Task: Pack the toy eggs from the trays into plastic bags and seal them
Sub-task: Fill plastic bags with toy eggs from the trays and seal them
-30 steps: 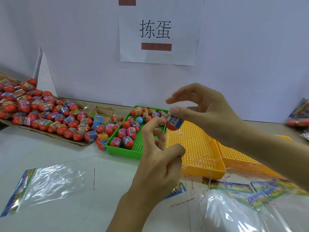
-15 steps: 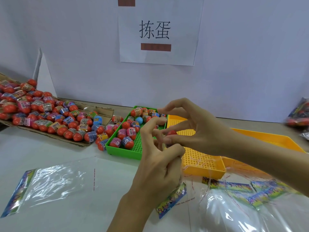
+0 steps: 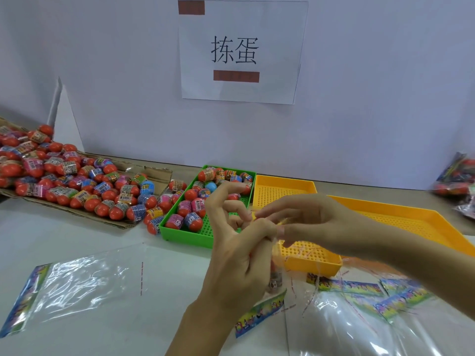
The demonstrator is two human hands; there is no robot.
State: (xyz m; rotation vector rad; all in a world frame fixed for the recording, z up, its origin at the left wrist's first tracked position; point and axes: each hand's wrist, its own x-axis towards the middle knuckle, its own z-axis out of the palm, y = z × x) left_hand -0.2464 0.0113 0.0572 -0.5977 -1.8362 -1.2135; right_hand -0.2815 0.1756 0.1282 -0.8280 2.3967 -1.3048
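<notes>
- Nearest us, at the bottom right, a loose pile of clear plastic bags [image 3: 359,327] with rainbow-printed header strips overlaps the near bench [image 3: 164,278] edge; the film is glossy and creased.
- At the near left, one flat plastic bag [image 3: 74,289] lies alone on the white bench surface, well apart from the pile. The strip of bare bench between them is the widest open room we see.
- We see the left hand [image 3: 239,255] raised above the bench centre, thumb and curled fingers gripping the mouth of a held bag [image 3: 270,304]. A toy egg [image 3: 275,281] sits inside this bag, just below the hand; its printed header strip hangs beneath.
- The right hand [image 3: 316,222] meets the left from the right, fingertips pinching the same bag mouth. The exact contact is blurred.
- Behind the hands, a small yellow tray [image 3: 282,191] of perforated rigid plastic stands just beside the green tray [image 3: 190,236]; their long walls appear to touch.
- The green tray, same perforated pattern, holds red toy eggs with printed wrap bands and one blue egg [image 3: 210,186], clustered at its far and left parts.
- A larger yellow tray [image 3: 411,219] lies tilted at the right.
- At the left, a flattened cardboard sheet [image 3: 154,173] carries a heap of eggs [image 3: 66,176]; a few spill against the green tray's left wall.
- Filled bags [image 3: 457,178] rest at the far right edge.
- A paper sign [image 3: 241,51] hangs on the white back wall.
</notes>
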